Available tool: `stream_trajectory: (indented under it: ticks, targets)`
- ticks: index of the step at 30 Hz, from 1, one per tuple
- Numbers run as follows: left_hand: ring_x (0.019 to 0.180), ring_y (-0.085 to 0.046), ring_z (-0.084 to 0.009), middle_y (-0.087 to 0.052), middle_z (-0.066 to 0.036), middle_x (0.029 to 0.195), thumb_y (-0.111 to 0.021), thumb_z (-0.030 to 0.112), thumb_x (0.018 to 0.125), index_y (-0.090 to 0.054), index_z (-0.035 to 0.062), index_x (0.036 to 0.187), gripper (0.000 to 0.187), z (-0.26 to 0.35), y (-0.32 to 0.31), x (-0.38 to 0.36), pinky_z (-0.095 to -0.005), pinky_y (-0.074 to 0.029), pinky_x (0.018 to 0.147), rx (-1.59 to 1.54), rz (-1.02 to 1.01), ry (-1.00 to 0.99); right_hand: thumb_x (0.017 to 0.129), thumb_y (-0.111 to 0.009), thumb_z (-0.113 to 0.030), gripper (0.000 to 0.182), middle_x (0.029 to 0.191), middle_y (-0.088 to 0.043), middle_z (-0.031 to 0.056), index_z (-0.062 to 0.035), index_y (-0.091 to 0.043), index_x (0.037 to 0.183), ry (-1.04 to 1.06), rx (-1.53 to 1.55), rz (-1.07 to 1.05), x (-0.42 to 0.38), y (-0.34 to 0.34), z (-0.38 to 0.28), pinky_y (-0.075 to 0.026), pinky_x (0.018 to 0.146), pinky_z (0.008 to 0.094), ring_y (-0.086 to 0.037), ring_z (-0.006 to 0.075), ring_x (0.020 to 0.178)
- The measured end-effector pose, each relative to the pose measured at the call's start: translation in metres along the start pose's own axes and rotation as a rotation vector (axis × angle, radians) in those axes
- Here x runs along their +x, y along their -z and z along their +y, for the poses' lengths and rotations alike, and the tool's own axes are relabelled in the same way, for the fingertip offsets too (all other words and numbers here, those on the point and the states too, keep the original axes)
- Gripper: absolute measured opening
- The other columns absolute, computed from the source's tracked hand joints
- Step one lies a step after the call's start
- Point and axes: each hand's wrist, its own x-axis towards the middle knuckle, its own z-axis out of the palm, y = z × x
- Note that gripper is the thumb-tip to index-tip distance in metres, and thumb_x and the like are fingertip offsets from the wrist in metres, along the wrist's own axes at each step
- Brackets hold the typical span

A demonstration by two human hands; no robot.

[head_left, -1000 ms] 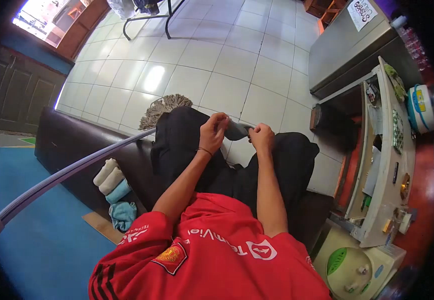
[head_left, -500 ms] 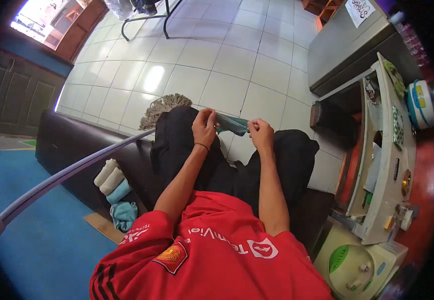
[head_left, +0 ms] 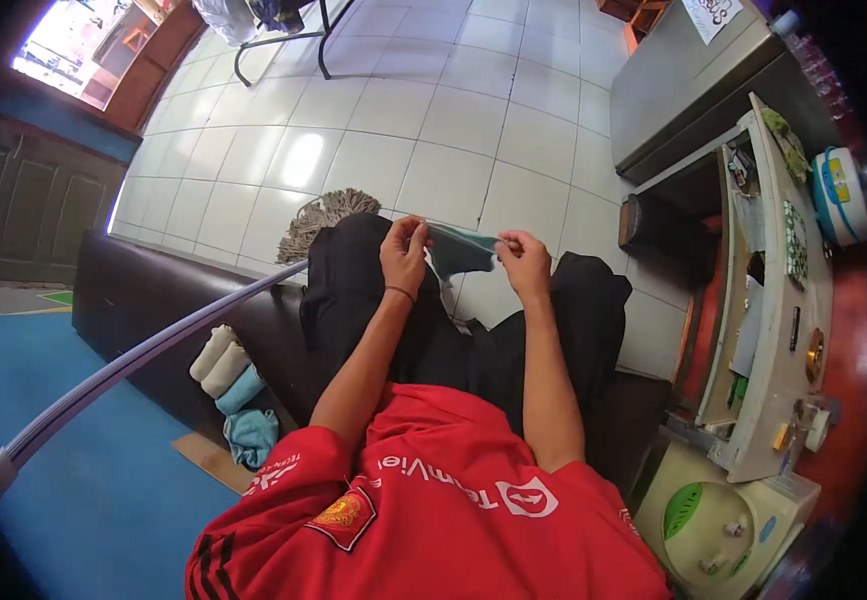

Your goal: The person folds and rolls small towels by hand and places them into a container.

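Observation:
A small teal and grey cloth [head_left: 462, 250] hangs stretched between my two hands, above the gap between my knees. Its left end is pinched between the thumb and fingers of my left hand [head_left: 406, 258]. The fingertips of my right hand [head_left: 525, 266] grip the upper right corner, and the lower part droops freely. Beside my left thigh, on the dark brown seat [head_left: 179, 290], lie beige rolled cloths [head_left: 222, 362], a light blue rolled cloth [head_left: 241, 390] and a loosely bunched light blue cloth [head_left: 252, 436].
A mop with a stringy head [head_left: 324, 222] leans across the seat on my left, its handle [head_left: 144, 355] running toward the blue surface [head_left: 44, 370]. On my right stand a worn white cabinet [head_left: 769, 350] and a water dispenser [head_left: 709, 520]. White floor tiles [head_left: 444, 130] stretch ahead.
My hands have spread the cloth more, so its lower edge hangs further down and it looks wider. My right hand has risen slightly. The view has shifted a little.

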Motion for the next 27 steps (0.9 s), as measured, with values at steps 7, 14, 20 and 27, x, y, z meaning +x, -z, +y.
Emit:
stream_trajectory:
  ticks: [7, 14, 20, 27]
  targets:
    - [0.066, -0.055, -0.0062, -0.060, 0.001, 0.080, -0.060, 0.011, 0.091, -0.059, 0.0035, 0.096, 0.009, -0.001, 0.000, 0.001, -0.0186, -0.042, 0.058, -0.071, 0.006, -0.038, 0.080, -0.063, -0.016, 0.019, 0.072, -0.066, 0.0071, -0.0043, -0.067, 0.094, -0.045, -0.029, -0.028, 0.002, -0.002, 0.001, -0.049, 0.067, 0.0285, -0.063, 0.0158, 0.068]
    - [0.070, -0.059, -0.0072, -0.061, -0.001, 0.080, -0.060, 0.010, 0.090, -0.059, 0.0020, 0.097, 0.010, 0.002, 0.001, -0.001, -0.0191, -0.042, 0.058, -0.039, -0.049, 0.006, 0.083, -0.058, -0.016, 0.018, 0.073, -0.066, 0.0099, -0.0062, -0.068, 0.094, -0.058, -0.052, 0.035, 0.004, -0.002, -0.003, -0.048, 0.064, 0.0302, -0.063, 0.0190, 0.067]
    - [0.072, -0.059, -0.0084, -0.062, -0.002, 0.082, -0.061, 0.010, 0.090, -0.059, 0.0005, 0.097, 0.012, 0.000, 0.001, 0.000, -0.0201, -0.044, 0.062, -0.004, -0.062, -0.030, 0.081, -0.059, -0.014, 0.019, 0.074, -0.067, 0.0088, -0.0038, -0.067, 0.095, -0.033, 0.031, 0.098, 0.004, -0.001, -0.004, -0.048, 0.065, 0.0285, -0.064, 0.0162, 0.070]
    - [0.075, -0.062, -0.0098, -0.065, -0.004, 0.083, -0.065, 0.006, 0.085, -0.062, 0.0004, 0.099, 0.016, -0.001, 0.001, 0.000, -0.0232, -0.050, 0.070, -0.063, -0.071, -0.068, 0.076, -0.066, -0.011, 0.026, 0.080, -0.068, 0.0074, -0.0033, -0.067, 0.101, 0.011, 0.160, -0.045, 0.004, -0.008, 0.011, -0.050, 0.068, 0.0262, -0.065, 0.0143, 0.072]
